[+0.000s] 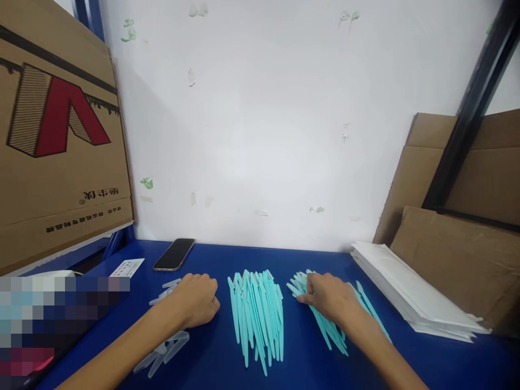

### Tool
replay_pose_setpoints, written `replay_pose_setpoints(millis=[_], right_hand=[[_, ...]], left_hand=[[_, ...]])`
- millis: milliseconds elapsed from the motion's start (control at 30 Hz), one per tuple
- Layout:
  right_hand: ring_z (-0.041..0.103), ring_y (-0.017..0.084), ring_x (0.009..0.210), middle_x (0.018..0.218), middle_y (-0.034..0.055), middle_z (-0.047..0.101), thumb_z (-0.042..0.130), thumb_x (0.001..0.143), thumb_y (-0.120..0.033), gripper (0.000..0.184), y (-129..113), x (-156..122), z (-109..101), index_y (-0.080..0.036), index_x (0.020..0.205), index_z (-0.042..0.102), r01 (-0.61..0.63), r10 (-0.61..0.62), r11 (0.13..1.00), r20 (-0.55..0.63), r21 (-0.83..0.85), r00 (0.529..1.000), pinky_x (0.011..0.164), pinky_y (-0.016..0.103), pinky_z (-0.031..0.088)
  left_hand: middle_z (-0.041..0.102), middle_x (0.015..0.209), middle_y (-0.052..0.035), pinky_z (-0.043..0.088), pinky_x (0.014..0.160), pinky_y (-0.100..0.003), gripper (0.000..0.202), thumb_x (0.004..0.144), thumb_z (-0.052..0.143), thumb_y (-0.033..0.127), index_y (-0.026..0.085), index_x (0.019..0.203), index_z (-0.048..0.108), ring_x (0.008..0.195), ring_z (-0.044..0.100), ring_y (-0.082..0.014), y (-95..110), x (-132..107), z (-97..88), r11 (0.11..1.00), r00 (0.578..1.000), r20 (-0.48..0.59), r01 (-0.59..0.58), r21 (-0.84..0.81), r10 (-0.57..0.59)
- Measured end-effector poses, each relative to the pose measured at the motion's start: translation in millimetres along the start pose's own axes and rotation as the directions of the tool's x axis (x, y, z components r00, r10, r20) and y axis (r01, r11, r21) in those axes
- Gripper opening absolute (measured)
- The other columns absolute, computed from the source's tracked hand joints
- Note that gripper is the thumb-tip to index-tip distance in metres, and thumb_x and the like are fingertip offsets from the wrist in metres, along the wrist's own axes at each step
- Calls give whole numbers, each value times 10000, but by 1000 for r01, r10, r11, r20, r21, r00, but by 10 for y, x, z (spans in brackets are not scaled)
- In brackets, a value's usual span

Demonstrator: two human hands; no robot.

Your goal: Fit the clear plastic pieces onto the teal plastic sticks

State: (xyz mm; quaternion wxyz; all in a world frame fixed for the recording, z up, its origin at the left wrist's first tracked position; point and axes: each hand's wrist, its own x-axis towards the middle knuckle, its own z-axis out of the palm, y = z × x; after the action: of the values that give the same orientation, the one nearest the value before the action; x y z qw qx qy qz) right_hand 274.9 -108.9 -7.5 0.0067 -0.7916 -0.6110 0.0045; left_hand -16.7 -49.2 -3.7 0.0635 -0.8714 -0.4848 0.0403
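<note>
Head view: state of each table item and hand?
Slim rectangular smartphone, flat, screen dark
Printed white card, flat
Translucent plastic pieces, scattered, partly hidden
Middle turquoise plastic sticks, loosely heaped
Right turquoise plastic sticks, partly covered
White flat packets, stacked
Left hand, curled
Right hand, curled over sticks

Marked white wall (260, 119) behind blue tabletop (211, 363), dark post (469, 108) at right

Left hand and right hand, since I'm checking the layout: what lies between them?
In the head view, a bunch of turquoise sticks lies between the left hand and the right hand.
</note>
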Motion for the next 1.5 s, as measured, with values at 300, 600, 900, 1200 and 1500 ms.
replay_pose_setpoints(millis=[300, 600, 900, 1200, 1500], right_hand=[[695, 309, 873, 896, 123, 717, 679, 854, -336, 162, 39, 22, -29, -181, 903, 676, -63, 60, 997, -50, -53, 997, 634, 310, 408], [694, 264, 820, 854, 80, 725, 519, 956, -375, 214, -68, 29, -4, -220, 941, 666, 62, -65, 998, -140, -26, 988, 593, 288, 370], [686, 245, 754, 779, 61, 717, 479, 959, -374, 277, -320, -47, 175, -219, 832, 670, 272, -266, 962, -110, 34, 958, 584, 284, 354], [689, 273, 753, 797, 103, 716, 448, 895, -274, 247, -282, -74, 158, -190, 897, 680, 252, -253, 968, -36, -15, 967, 620, 318, 415], [696, 317, 840, 866, 178, 723, 420, 883, -243, 309, -248, -64, 126, -120, 890, 703, 234, -239, 968, -41, -90, 970, 697, 374, 449]], left_hand=[[716, 800, -178, 468, 639, -419, 323, 843, 401, 205, 139, 732, 697, 719, 689, -339, -36, 23, 65, 1000, 999, -36, -6, -31, 5], [707, 799, -147, 432, 652, -365, 355, 957, 328, 252, 145, 855, 651, 726, 685, -298, -21, 128, 76, 998, 984, -173, -43, 46, 50], [690, 830, -79, 355, 599, -331, 266, 978, 321, 271, 186, 919, 567, 690, 652, -241, 95, 119, 52, 994, 949, -303, -104, -40, 87], [671, 862, -41, 310, 572, -305, 276, 1009, 328, 284, 207, 948, 586, 674, 632, -203, 157, 121, 92, 978, 917, -354, -207, -23, 186], [649, 860, -23, 320, 583, -289, 262, 1016, 326, 290, 206, 959, 567, 649, 577, -164, 205, 66, 30, 943, 857, -461, -313, -113, 230]])
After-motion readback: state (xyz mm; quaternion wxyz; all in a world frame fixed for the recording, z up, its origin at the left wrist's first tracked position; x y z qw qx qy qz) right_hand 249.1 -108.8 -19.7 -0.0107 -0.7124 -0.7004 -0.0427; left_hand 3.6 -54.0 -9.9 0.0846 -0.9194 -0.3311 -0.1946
